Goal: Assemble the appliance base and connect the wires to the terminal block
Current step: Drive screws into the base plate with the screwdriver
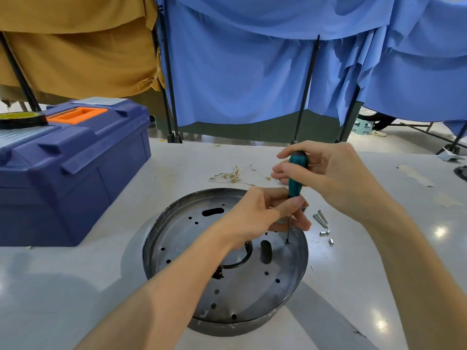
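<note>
Hands fill my head view: my right hand (pixel 333 178) grips the teal handle of an upright screwdriver (pixel 297 178), and my left hand (pixel 255 215) pinches its thin steel shaft. The tip is set in a hole near the right rim of the round, dull-metal appliance base (pixel 252 294). The shallow pan, punched with holes and slots, sits on a glossy white table (pixel 75 286), bare surface showing round it. Silver screws (pixel 321 219) lie just beside its right rim. Thin wires with brass terminals (pixel 235 176) lie beyond its far edge. A closed blue plastic toolbox (pixel 70 173) stands apart at left, with a tape roll (pixel 21 120) on its lid.
</note>
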`<state>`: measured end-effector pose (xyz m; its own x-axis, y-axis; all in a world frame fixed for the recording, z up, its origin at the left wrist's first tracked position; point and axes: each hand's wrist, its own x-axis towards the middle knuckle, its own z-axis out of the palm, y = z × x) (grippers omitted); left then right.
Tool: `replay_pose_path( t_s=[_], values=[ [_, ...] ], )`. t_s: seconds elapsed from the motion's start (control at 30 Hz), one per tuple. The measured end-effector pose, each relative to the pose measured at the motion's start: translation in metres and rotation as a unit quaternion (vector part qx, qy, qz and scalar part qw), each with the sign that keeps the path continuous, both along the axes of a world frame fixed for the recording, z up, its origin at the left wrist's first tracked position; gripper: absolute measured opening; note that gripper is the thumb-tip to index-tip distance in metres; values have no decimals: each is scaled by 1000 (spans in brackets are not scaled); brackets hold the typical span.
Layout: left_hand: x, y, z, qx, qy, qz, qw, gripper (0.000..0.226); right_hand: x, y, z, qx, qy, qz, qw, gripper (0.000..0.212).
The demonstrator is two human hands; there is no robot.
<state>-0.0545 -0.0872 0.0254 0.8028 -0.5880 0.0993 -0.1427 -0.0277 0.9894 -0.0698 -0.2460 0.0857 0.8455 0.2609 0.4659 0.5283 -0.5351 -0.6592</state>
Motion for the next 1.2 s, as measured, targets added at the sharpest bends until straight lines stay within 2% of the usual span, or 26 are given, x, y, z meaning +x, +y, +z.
replay_pose_path(
  t_s=[0.07, 0.17, 0.27, 0.37, 0.4, 0.43, 0.5, 0.53, 0.6, 0.67, 0.77, 0.9, 0.97, 1.0, 1.03, 1.1, 1.13, 1.2],
  values=[
    [-1, 0, 0, -13, 0, 0, 1000, 30, 0, 2, -1, 4, -35, -35, 999, 15],
    [-2, -7, -3, -61, -2, 33, 998, 27, 3, 5, -4, -34, -96, -168, 980, 23],
    [-2, -16, -5, -75, -9, 52, 996, 24, 1, 12, -9, -110, -143, -310, 934, 31],
    [0, -14, -1, -54, -12, 17, 998, 25, -3, 23, -13, -164, -153, -414, 882, 34],
    [1, -10, 0, -52, -5, 3, 999, 26, -4, 24, -13, -172, -157, -407, 883, 36],
    [1, -7, 1, -54, 6, -8, 999, 28, -4, 22, -10, -162, -152, -361, 906, 37],
    [2, -1, 1, -52, 23, -22, 998, 31, -5, 15, 1, -67, -87, -192, 975, 32],
    [2, 0, 1, -48, 25, -24, 998, 32, -6, 12, 5, -30, -49, -117, 992, 23],
    [0, 0, 0, -42, 22, -17, 999, 30, -6, 7, 6, -27, -38, -63, 997, 11],
    [-1, -4, -1, -58, 22, -1, 998, 27, -4, 5, 3, -37, -87, -92, 991, 8],
    [0, -11, -4, -95, -10, 38, 995, 21, 0, 10, -3, -91, -134, -207, 965, 22],
    [3, -17, -5, -88, -28, 32, 995, 15, -1, 29, -12, -185, -142, -387, 892, 45],
    [5, -12, -2, -74, -15, -5, 997, 19, -3, 32, -14, -185, -141, -422, 876, 49],
    [6, -9, -1, -68, -5, -22, 997, 21, -3, 30, -12, -176, -141, -394, 891, 49],
    [7, -5, 0, -64, 5, -34, 997, 24, -2, 25, -9, -145, -127, -330, 924, 45],
    [9, 1, 0, -61, 25, -49, 997, 29, -2, 15, -1, -37, -40, -134, 990, 24],
    [9, 4, -1, -63, 33, -53, 996, 31, -3, 12, 2, -5, 9, -50, 999, 17],
    [8, 5, -2, -70, 39, -54, 995, 32, -3, 6, 4, 2, 36, 22, 999, 14]
  ],
)
